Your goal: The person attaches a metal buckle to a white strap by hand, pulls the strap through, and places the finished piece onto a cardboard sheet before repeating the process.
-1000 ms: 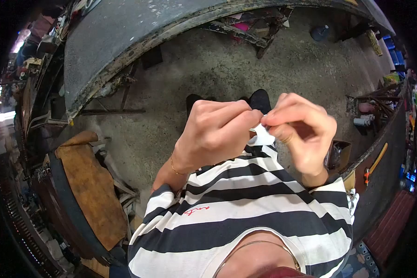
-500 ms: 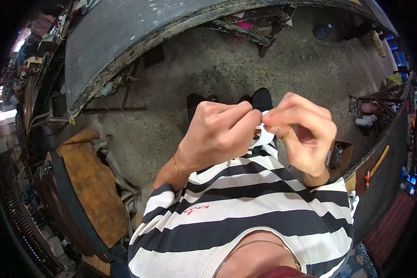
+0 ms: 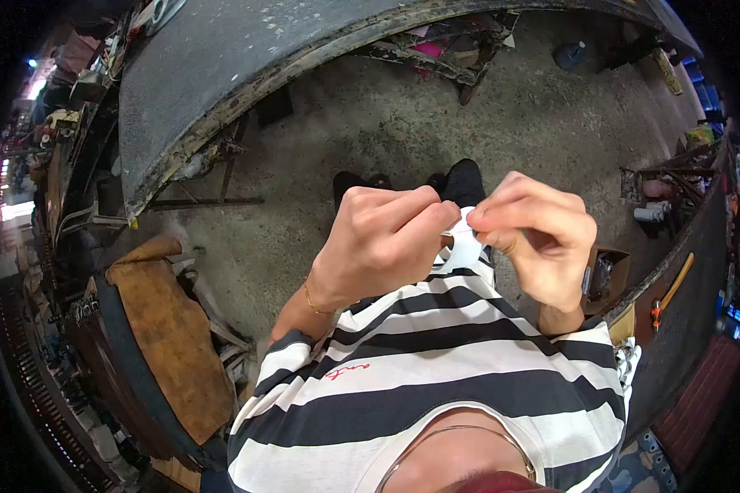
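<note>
Both hands meet in front of my chest around a white ring-shaped roll [image 3: 466, 249] that looks like tape. My left hand [image 3: 395, 234] is closed, its curled fingers gripping the roll's left side and covering part of it. The fingertips of my right hand [image 3: 543, 234] pinch the upper right edge of the white piece, close beside the left fingers. What lies under the fingertips is hidden.
A dark workbench [image 3: 247, 49] curves across the front. Brown leather [image 3: 168, 337] is draped at the left. On the right are a cardboard box [image 3: 608, 275], an orange-handled tool [image 3: 674, 289] on a dark surface, and a blue jug [image 3: 569, 56] on the floor.
My hands stay close together and have barely moved. The white roll has turned slightly, and more of its face now shows between my fingers.
</note>
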Motion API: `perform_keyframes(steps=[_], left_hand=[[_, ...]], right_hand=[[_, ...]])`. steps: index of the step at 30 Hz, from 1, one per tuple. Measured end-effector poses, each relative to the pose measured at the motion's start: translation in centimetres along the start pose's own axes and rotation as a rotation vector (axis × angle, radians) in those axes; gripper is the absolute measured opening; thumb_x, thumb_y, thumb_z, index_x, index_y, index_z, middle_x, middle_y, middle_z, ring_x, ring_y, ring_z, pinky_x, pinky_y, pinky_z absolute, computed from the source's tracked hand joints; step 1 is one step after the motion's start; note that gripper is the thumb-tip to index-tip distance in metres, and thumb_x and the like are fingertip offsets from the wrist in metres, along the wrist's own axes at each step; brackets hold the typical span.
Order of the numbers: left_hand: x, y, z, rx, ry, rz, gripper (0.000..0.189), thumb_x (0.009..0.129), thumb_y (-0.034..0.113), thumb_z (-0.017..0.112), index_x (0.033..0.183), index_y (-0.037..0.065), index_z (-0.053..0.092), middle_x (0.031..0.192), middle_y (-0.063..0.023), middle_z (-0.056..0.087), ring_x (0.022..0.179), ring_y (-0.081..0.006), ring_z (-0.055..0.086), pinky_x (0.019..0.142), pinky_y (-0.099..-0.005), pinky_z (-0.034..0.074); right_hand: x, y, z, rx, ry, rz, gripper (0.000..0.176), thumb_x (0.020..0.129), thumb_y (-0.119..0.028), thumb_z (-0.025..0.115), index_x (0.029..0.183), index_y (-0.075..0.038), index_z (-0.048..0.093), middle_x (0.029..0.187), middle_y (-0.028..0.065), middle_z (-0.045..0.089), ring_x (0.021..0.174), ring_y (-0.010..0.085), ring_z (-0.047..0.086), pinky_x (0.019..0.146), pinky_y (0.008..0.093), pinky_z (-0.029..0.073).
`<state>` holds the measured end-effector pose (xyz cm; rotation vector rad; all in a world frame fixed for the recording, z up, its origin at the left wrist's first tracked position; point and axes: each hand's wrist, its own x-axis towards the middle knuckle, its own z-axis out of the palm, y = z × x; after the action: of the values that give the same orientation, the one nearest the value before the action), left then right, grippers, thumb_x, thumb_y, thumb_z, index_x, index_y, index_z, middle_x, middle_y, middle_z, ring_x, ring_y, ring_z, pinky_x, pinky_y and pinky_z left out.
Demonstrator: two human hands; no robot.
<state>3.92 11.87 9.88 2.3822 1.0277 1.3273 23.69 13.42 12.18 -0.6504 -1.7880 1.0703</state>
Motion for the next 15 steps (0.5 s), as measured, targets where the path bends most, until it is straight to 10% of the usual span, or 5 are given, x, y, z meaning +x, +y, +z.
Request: perform_keyframes(steps=[9,11,15], left_hand=[[0.2,0.7,0.9,0.052,0.039,0.023,0.019,0.059,-0.005,0.062,0.077,0.001,0.062,0.062,-0.0031,0.050,0.042,-0.0163,0.050,0.038,-0.0293,0.041],[0.2,0.7,0.6,0.022,0.037,0.013,0.019,0.059,-0.006,0.062,0.077,0.001,0.062,0.061,-0.0030,0.050,0.041,-0.0163,0.049,0.038,-0.0296,0.041],[0.5,0.9,0.2,-0.032,-0.012,0.031,0.018,0.060,-0.006,0.061,0.077,0.001,0.062,0.060,-0.0028,0.050,0.042,-0.0167,0.051,0.038,-0.0306,0.040]], right_hand=[[-1.2,0.9,1.3,0.044,0.130,0.118,0.011,0.078,0.004,0.072,0.089,0.003,0.071,0.079,0.0107,0.066,0.066,0.0136,0.060,0.057,0.0258,0.046],[-0.8,1.5,1.4,0.623,0.181,0.188,0.009,0.082,0.005,0.069,0.090,0.004,0.070,0.086,0.0133,0.066,0.070,0.0138,0.061,0.059,0.0242,0.047],[-0.5,1.6,-0.2,0.408,0.013,0.038,0.009,0.084,0.007,0.066,0.092,0.005,0.070,0.091,0.0158,0.066,0.079,0.0158,0.063,0.064,0.0254,0.050]])
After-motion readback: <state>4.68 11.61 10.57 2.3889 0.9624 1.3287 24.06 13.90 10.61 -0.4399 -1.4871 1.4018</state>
